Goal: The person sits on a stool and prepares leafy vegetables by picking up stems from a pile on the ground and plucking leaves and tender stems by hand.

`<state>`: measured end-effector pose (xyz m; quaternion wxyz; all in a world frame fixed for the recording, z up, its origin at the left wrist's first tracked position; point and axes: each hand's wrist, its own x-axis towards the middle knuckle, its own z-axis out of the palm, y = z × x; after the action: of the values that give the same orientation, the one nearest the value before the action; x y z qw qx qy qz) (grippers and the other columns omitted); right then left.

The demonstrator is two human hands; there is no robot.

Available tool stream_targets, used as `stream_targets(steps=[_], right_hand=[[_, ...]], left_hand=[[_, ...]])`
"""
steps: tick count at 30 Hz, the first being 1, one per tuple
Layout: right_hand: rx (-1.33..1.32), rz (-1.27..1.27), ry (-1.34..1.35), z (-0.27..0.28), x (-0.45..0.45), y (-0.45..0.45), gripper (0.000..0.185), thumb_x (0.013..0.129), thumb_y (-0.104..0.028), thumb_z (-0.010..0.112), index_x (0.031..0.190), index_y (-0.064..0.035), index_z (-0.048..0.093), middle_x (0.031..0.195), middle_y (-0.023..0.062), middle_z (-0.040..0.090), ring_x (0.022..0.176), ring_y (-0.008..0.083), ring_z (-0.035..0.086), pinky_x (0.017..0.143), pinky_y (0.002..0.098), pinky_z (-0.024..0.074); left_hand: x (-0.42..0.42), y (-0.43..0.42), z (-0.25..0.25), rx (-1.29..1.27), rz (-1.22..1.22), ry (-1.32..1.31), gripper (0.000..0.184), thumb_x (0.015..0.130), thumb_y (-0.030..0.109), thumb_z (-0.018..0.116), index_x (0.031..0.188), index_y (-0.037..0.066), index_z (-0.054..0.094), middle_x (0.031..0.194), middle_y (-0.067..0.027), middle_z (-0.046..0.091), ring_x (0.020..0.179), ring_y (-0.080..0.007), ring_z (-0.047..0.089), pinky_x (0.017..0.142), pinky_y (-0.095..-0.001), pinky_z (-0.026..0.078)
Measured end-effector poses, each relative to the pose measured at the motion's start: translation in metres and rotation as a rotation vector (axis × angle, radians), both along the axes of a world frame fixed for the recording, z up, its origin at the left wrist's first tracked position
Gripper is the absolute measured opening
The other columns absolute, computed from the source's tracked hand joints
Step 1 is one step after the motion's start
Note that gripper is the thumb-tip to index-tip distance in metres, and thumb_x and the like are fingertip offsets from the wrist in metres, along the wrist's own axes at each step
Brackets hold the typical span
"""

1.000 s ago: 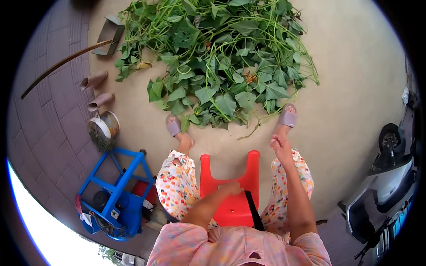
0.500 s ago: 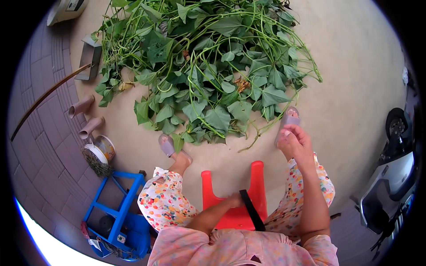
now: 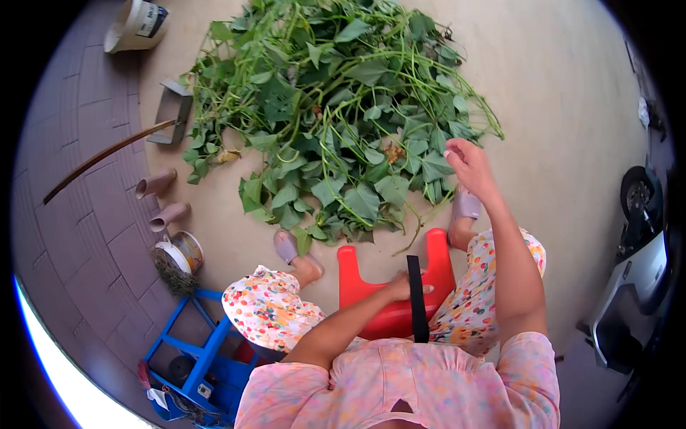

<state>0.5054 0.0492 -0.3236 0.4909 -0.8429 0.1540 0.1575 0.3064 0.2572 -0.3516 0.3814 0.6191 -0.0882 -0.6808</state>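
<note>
Reaching, seemingly: right hand (image 3: 473,171) loosely curled, nothing visibly held, beside leafy vines (image 3: 343,136) heaped on the floor (image 3: 564,129); left hand (image 3: 404,287) at red stool (image 3: 350,282) (grip unclear behind black strap (image 3: 417,304)); any stem grasp would need closer fingers.

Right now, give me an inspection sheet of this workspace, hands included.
Surface: plain beige floor; dark paving on the left.
Things at hand: leafy green vines heaped ahead; red stool between the legs.
Clutter: scoop with a long handle, two pinkish tube shapes, pale tub, round bucket, blue frame.
Left hand: at the stool, beside the black strap; grip unclear.
Right hand: at the vines' near right edge, fingers bent; contact unclear.
Cables: nothing seen.
Surroundings: scooter at far right, partly cut off.
</note>
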Motion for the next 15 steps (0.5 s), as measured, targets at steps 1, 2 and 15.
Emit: stream_targets(steps=[1,2,15], right_hand=[[-0.036,0.012,-0.091,-0.006,0.001,-0.005,0.024,0.075,-0.015,0.055,0.090,0.0031,0.054,0.076,0.0173,0.058,0.065,0.0251,0.056,0.059,0.0317,0.0442],[-0.055,0.035,-0.098,-0.007,0.005,-0.008,0.024,0.074,-0.015,0.055,0.089,0.0030,0.054,0.077,0.0187,0.058,0.068,0.0292,0.056,0.060,0.0339,0.0447],[-0.328,0.226,-0.139,-0.037,-0.015,0.006,0.025,0.071,-0.014,0.056,0.091,0.0014,0.054,0.084,0.0182,0.054,0.079,0.0326,0.053,0.071,0.0367,0.0431]], left_hand=[[0.000,-0.002,-0.010,0.009,0.005,-0.056,0.077,0.069,0.055,0.055,0.118,-0.003,0.041,0.116,-0.0229,0.046,0.111,-0.0329,0.042,0.094,-0.0356,0.032],[-0.001,-0.001,-0.017,-0.027,0.038,-0.067,0.077,0.070,0.054,0.055,0.118,-0.004,0.040,0.116,-0.0225,0.046,0.110,-0.0328,0.043,0.093,-0.0349,0.033],[0.045,0.075,-0.016,0.144,-0.275,-0.360,0.056,0.074,0.043,0.049,0.110,0.001,0.050,0.107,-0.0183,0.053,0.100,-0.0334,0.050,0.086,-0.0362,0.039]])
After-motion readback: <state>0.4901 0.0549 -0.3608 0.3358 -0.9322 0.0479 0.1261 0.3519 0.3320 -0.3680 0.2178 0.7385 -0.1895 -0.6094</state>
